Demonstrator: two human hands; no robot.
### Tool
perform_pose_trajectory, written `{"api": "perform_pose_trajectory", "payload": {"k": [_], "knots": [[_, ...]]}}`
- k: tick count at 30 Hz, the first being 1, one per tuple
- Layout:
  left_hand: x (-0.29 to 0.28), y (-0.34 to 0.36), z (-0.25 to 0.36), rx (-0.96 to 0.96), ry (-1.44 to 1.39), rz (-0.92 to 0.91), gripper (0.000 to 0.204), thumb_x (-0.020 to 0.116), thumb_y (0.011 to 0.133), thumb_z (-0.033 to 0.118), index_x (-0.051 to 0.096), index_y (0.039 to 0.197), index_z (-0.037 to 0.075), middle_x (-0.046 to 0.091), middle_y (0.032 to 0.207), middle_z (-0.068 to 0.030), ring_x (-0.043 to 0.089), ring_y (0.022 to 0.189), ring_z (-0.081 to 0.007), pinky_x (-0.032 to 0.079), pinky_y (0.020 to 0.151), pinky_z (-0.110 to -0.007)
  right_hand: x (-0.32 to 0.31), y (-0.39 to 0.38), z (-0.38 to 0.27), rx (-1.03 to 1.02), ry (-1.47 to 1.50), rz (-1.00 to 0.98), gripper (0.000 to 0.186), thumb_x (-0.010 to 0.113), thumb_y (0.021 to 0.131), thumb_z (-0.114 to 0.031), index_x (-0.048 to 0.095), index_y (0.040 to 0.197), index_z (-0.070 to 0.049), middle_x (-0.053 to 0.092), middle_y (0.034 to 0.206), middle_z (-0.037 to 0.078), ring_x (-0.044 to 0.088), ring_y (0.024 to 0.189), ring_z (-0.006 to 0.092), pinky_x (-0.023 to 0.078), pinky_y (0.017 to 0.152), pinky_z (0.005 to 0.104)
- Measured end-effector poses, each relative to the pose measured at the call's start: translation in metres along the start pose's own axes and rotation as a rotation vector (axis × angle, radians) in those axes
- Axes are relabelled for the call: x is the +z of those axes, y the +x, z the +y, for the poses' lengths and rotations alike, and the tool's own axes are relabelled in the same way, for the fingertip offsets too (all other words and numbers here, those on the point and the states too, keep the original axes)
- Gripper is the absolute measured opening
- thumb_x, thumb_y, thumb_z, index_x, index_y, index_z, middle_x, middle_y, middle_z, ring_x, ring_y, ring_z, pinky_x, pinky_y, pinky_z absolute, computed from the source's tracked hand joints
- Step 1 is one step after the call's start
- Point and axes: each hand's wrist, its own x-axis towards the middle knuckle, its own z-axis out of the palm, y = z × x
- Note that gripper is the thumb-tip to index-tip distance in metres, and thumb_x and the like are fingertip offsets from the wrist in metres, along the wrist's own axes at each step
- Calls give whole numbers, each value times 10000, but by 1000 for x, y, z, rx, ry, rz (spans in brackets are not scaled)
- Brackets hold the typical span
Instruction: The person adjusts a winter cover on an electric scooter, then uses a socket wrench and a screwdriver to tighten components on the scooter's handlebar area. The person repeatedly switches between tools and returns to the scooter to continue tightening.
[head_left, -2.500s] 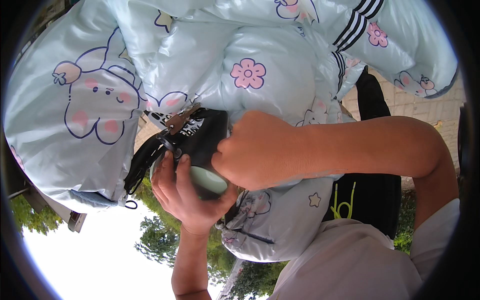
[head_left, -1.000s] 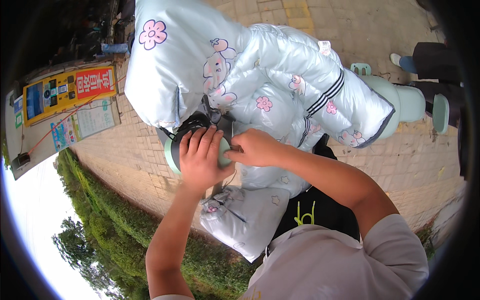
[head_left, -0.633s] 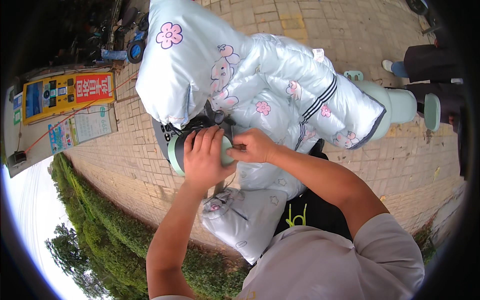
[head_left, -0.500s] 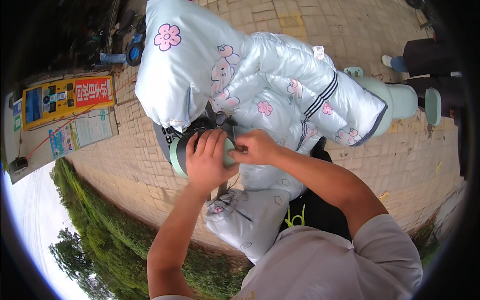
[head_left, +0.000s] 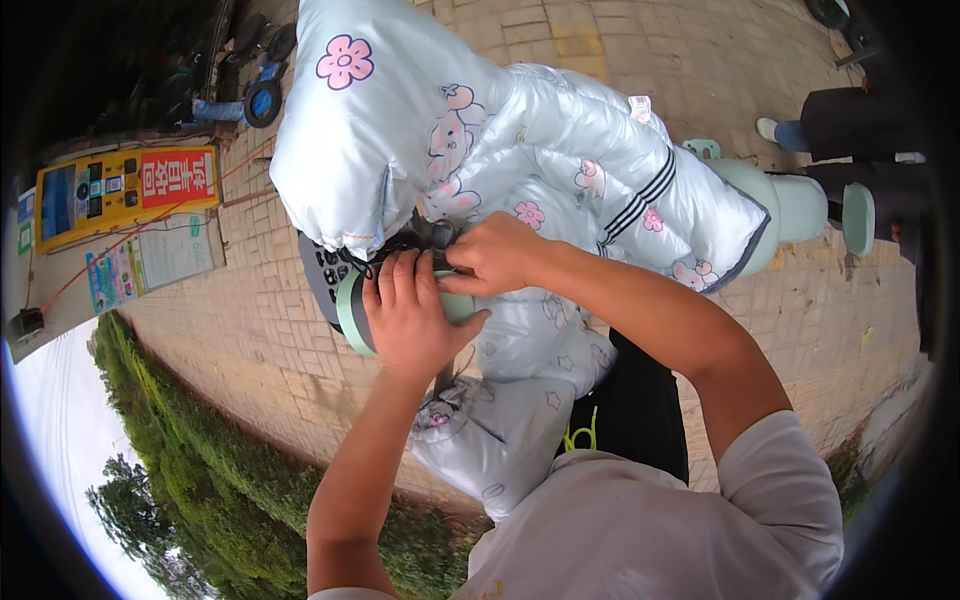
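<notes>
I see a pale blue puffer jacket [head_left: 560,150] with flower and cartoon prints draped over the centre, above brick paving [head_left: 250,340]. A hedge [head_left: 200,480] runs near left. Under the jacket's near edge sits a mint-rimmed black device [head_left: 335,285]. My left hand [head_left: 410,320] wraps closed around its rim; my right hand [head_left: 495,255] pinches the jacket fabric just beside it, fingers touching the left hand.

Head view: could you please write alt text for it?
Two bare hands, left hand and right hand, grip a pale green object under a shiny light blue puffer jacket printed with pink flowers, above brick paving.
</notes>
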Motion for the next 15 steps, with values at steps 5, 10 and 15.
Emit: {"api": "perform_pose_trajectory", "payload": {"k": [5, 10, 15], "knots": [[1, -1, -7, 54, -62, -39, 920, 794, 592, 598, 519, 1252, 19, 576, 1198, -132, 546, 1121, -323, 378, 1002, -488, 10, -8, 12, -64, 142, 71, 428, 648, 858, -425, 562, 622, -79, 573, 570, 73, 575, 539, 313, 440, 491, 425], [0, 4, -6, 92, -54, -45, 902, 790, 577, 600, 549, 1227, 22, 581, 1242, -119, 556, 1126, -300, 379, 1007, -477, 1, -21, -3, 276, 524, -53, 415, 693, 845, -376, 567, 682, -16, 573, 586, 119, 541, 541, 315, 421, 527, 416], [-1, 6, -4, 67, -47, -47, 1005, 813, 509, 570, 524, 1300, 21, 561, 1325, -111, 557, 1148, -263, 367, 1033, -457, -17, -13, -26, 461, 586, -104, 360, 714, 849, -279, 559, 720, 20, 546, 606, 137, 506, 548, 233, 408, 549, 378]]}}
